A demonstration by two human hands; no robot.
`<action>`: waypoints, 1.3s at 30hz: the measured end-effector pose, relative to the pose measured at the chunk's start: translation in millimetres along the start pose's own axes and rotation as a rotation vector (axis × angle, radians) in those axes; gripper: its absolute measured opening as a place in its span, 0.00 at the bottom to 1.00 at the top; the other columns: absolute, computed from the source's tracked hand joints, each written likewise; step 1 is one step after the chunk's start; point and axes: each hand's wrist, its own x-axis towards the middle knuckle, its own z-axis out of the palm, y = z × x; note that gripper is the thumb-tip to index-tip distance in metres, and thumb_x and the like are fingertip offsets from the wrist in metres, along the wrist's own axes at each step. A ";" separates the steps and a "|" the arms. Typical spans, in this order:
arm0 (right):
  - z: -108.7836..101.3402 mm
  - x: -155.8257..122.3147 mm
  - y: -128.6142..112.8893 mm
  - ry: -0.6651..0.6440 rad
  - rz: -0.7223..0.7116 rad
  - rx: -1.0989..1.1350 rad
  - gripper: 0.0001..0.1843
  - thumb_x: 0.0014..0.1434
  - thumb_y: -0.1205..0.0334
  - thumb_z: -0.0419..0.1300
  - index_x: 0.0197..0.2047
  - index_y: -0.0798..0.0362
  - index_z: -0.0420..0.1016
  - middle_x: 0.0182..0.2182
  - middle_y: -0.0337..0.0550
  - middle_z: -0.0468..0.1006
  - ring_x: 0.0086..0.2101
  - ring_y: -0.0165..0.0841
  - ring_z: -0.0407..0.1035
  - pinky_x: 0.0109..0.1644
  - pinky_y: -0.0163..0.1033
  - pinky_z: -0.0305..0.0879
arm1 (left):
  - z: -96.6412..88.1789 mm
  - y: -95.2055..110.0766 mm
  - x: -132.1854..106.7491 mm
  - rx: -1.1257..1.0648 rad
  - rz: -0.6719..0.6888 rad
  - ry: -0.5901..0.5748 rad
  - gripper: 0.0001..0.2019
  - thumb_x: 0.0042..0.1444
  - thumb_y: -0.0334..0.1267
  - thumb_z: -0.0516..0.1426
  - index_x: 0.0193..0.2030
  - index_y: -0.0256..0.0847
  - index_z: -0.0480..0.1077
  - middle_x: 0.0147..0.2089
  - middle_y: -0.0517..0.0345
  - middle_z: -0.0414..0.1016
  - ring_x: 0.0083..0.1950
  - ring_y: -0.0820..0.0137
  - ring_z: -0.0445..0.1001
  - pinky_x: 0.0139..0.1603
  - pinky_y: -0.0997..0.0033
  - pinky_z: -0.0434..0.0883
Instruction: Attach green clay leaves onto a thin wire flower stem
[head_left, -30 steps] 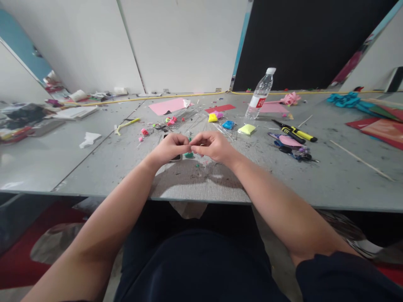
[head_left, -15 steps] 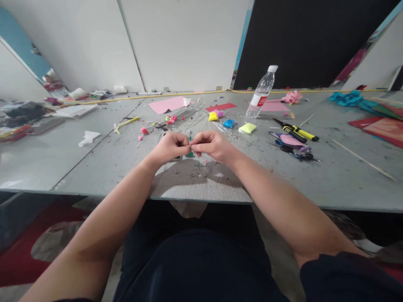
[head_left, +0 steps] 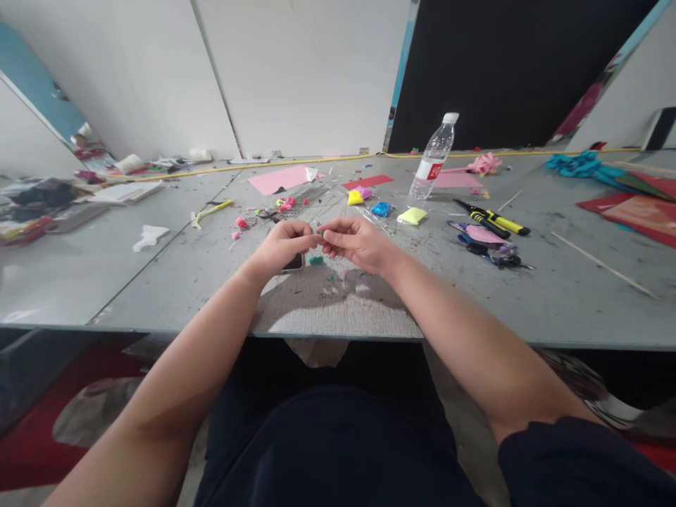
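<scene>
My left hand (head_left: 284, 246) and my right hand (head_left: 360, 244) meet above the table, thumbs and forefingers pinched tip to tip. Between the fingertips shows a tiny bit of green modelling clay (head_left: 320, 233), mostly hidden by the fingers. Below them a green clay lump (head_left: 315, 260) lies on the table, with small green and pink crumbs around it. A phone (head_left: 294, 263) lies partly covered under my left hand.
Beyond my hands lie yellow (head_left: 412, 215) and blue clay packets (head_left: 382, 209) and pink clay bits (head_left: 241, 223). A water bottle (head_left: 434, 158) stands behind them. To the right are yellow-black pliers (head_left: 493, 220) and a thin stick (head_left: 605, 265); white scrap (head_left: 151, 237) lies left.
My hands have shifted slightly, the right fingers curling further around the fingertips. The phone and the green lump below show more now. The whole view has tilted a little.
</scene>
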 end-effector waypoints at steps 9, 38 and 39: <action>-0.7 0.4 -8.0 0.074 -0.032 -0.059 0.21 0.51 0.44 0.75 0.35 0.52 0.78 0.30 0.38 0.77 0.28 0.27 0.69 0.30 0.36 0.64 | -6.1 -5.0 2.1 0.345 0.104 -0.144 0.13 0.53 0.40 0.62 0.22 0.40 0.66 0.20 0.66 0.61 0.23 0.77 0.57 0.25 0.73 0.55; -7.9 9.5 4.1 0.240 -0.233 -0.319 0.16 0.57 0.47 0.71 0.40 0.50 0.80 0.30 0.38 0.75 0.27 0.27 0.66 0.27 0.36 0.63 | 1.7 -18.7 4.6 0.527 0.304 -0.418 0.04 0.54 0.36 0.65 0.35 0.44 0.84 0.32 0.57 0.75 0.31 0.72 0.72 0.36 0.71 0.67; -7.8 9.1 2.9 0.252 -0.245 -0.318 0.16 0.57 0.47 0.71 0.40 0.50 0.80 0.30 0.38 0.75 0.27 0.27 0.66 0.27 0.35 0.63 | 0.3 -17.3 4.7 0.497 0.305 -0.386 0.04 0.54 0.37 0.65 0.35 0.44 0.84 0.33 0.57 0.76 0.31 0.72 0.73 0.36 0.71 0.67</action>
